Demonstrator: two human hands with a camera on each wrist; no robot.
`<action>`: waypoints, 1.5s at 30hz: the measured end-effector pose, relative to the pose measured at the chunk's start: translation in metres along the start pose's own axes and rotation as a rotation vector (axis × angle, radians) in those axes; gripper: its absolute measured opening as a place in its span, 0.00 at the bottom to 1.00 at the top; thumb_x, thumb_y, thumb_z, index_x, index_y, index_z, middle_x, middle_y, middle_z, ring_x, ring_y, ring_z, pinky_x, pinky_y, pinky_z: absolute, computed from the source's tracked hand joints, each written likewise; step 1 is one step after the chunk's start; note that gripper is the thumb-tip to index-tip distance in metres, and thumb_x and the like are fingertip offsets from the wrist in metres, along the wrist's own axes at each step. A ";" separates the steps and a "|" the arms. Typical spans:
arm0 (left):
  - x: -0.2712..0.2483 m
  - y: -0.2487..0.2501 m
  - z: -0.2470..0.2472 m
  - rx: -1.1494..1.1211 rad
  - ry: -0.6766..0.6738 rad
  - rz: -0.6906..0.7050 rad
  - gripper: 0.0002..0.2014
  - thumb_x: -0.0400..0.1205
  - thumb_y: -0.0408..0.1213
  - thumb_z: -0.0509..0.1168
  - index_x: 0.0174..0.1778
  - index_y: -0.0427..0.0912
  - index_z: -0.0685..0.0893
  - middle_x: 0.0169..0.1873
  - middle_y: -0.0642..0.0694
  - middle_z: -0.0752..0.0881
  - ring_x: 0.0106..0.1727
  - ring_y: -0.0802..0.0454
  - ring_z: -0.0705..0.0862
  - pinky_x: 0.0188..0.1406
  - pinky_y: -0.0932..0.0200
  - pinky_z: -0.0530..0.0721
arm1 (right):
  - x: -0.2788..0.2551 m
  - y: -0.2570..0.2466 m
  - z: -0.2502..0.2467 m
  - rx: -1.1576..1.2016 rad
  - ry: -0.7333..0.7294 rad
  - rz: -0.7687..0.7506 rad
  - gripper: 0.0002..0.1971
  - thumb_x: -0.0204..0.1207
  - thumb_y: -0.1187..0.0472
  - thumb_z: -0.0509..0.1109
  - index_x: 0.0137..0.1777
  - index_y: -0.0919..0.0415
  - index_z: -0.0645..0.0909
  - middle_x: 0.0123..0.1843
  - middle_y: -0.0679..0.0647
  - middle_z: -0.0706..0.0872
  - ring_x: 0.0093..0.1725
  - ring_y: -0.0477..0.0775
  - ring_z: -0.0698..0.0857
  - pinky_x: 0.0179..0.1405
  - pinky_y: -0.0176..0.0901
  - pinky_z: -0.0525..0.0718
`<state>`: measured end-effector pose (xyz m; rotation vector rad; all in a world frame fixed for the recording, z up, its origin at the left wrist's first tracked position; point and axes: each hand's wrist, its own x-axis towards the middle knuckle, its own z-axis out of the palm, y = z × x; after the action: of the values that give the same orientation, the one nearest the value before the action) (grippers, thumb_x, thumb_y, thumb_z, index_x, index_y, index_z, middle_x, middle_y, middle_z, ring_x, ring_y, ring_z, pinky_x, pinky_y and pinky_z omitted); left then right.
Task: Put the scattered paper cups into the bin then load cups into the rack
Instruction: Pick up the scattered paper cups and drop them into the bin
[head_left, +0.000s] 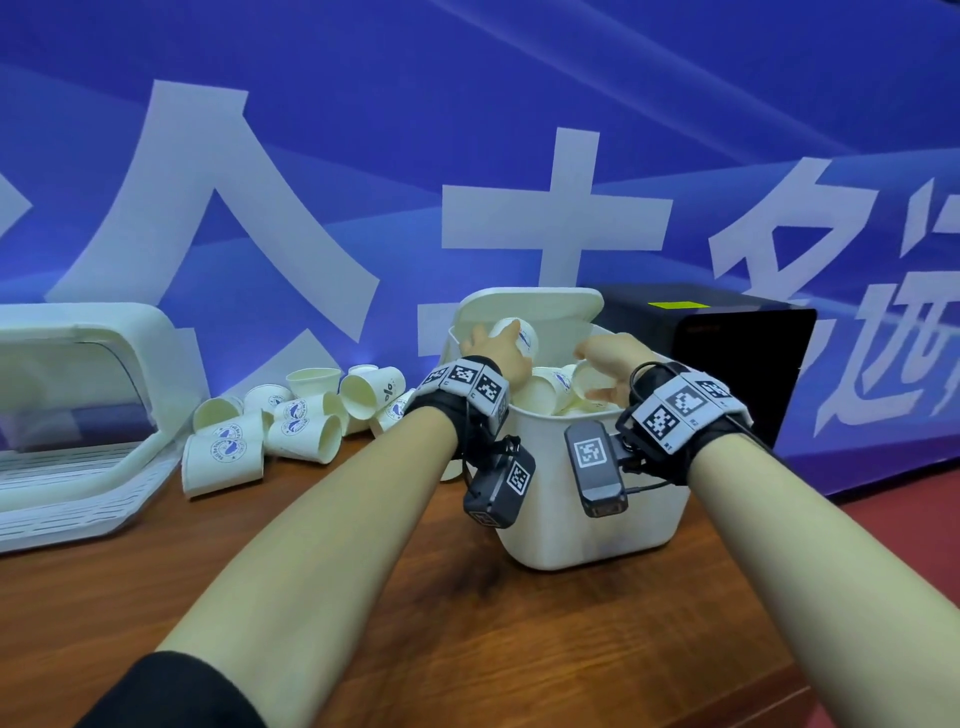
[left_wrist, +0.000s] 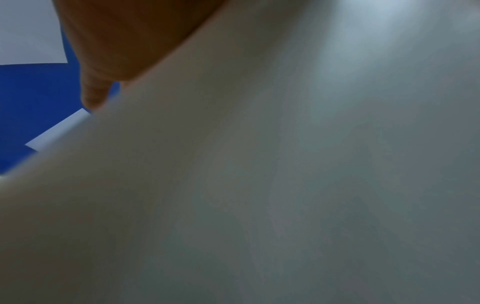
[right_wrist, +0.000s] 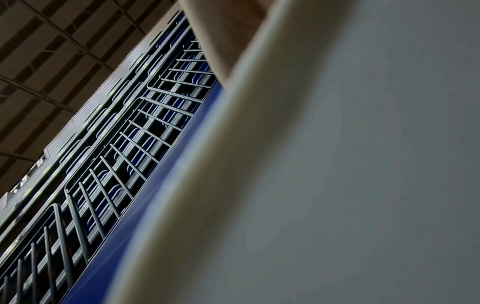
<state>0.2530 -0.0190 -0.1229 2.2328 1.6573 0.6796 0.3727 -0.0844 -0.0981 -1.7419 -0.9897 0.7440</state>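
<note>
Left hand (head_left: 491, 345): reaching over the bin's far-left rim, fingers wrapping a paper cup (head_left: 517, 332) and holding it on its side just above the cups already inside.
Right hand (head_left: 605, 366): hanging over the right half of the bin, fingers curling down onto a cup (head_left: 589, 382) at the top of the heap; gripping it as far as the head view is showing, though the fingertips are hiding behind the hand.
Bin (head_left: 592, 525): white, sitting on the table right of centre, lid (head_left: 524, 306) standing open behind it, inside filling up with cups close to the rim.
Loose cups (head_left: 280, 423): pile lying on the table left of the bin, well clear of both hands; most are lying on their sides, one (head_left: 312, 382) is standing upright at the back.
Rack (head_left: 67, 467): white, slatted tray under a curved cover, sitting at the far left of the table, beyond the loose pile, well apart from both hands.
Black box (head_left: 727, 343): standing just right of the bin, behind the right wrist.
Table (head_left: 467, 623): brown wood, both forearms stretching across it toward the bin.
Backdrop (head_left: 467, 130): blue banner with large white characters running behind everything.
Left wrist view: mostly showing the blurred white bin wall (left_wrist: 311, 164), with a bit of the hand (left_wrist: 124, 37) at the top.
Right wrist view: also pressing close to the white wall (right_wrist: 363, 164); grip is not readable there.
</note>
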 end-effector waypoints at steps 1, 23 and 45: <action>-0.002 0.000 0.000 -0.016 0.027 -0.002 0.26 0.82 0.38 0.56 0.78 0.58 0.66 0.78 0.39 0.59 0.78 0.32 0.57 0.77 0.40 0.61 | -0.002 0.000 0.000 0.028 -0.012 0.012 0.14 0.78 0.63 0.64 0.63 0.62 0.76 0.63 0.59 0.79 0.63 0.60 0.80 0.65 0.57 0.83; -0.008 -0.001 -0.009 -0.148 0.022 -0.018 0.19 0.86 0.35 0.54 0.72 0.35 0.74 0.68 0.37 0.79 0.56 0.43 0.78 0.55 0.52 0.75 | -0.017 -0.008 0.004 -0.068 0.085 -0.154 0.18 0.79 0.62 0.66 0.67 0.69 0.77 0.68 0.62 0.80 0.61 0.59 0.79 0.72 0.53 0.76; -0.024 -0.116 -0.076 -0.728 0.385 -0.041 0.09 0.81 0.33 0.61 0.47 0.48 0.86 0.56 0.45 0.88 0.58 0.44 0.83 0.56 0.56 0.79 | -0.062 -0.061 0.126 0.225 -0.067 -0.399 0.11 0.68 0.63 0.64 0.35 0.73 0.81 0.34 0.64 0.70 0.37 0.52 0.68 0.37 0.51 0.77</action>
<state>0.1127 -0.0110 -0.1194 1.6018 1.2851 1.4880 0.2209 -0.0705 -0.0829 -1.2807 -1.2039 0.6293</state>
